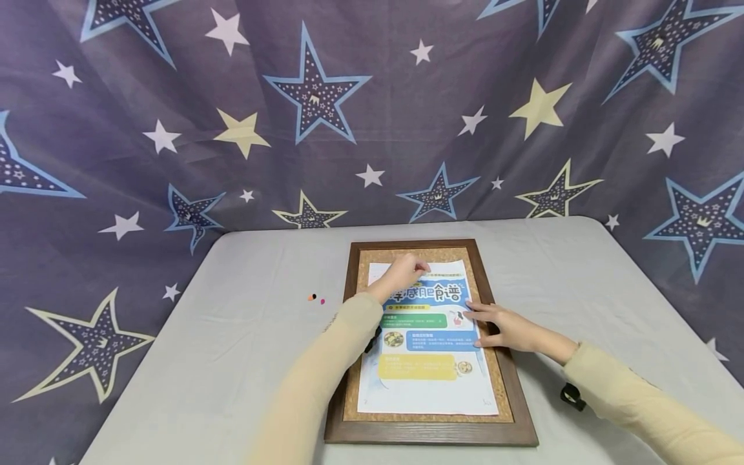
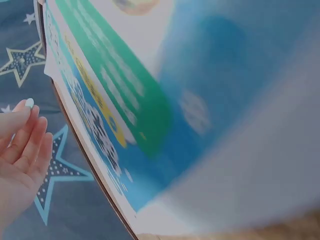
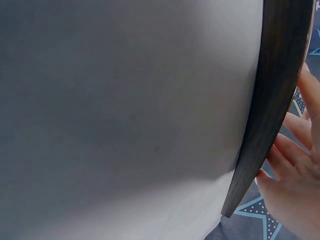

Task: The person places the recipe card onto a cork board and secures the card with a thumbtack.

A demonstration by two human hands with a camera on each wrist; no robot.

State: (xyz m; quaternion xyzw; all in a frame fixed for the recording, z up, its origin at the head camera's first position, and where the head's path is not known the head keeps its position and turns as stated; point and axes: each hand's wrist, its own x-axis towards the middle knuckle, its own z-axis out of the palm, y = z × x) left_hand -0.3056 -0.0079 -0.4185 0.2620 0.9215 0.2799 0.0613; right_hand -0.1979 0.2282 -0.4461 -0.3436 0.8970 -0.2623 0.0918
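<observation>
A sheet of paper [image 1: 427, 395] printed with blue, green and yellow panels lies on a corkboard [image 1: 502, 394] in a dark wooden frame [image 1: 430, 434]. My left hand [image 1: 403, 272] is over the sheet's top edge. Between its thumb and forefinger it pinches a small pale pushpin [image 2: 29, 103], seen in the left wrist view; its point is hidden. On the right side, my right hand [image 1: 504, 328] rests with spread fingers across the frame's edge and the sheet's right margin. In the right wrist view, these fingers lie along the far side of the dark frame [image 3: 267, 100].
Left of the board, small orange, black and pink pieces [image 1: 322, 301] lie on the grey-covered table [image 1: 256, 310]. A purple curtain [image 1: 372, 155] with stars hangs behind the table. Dark straps are at both sleeves.
</observation>
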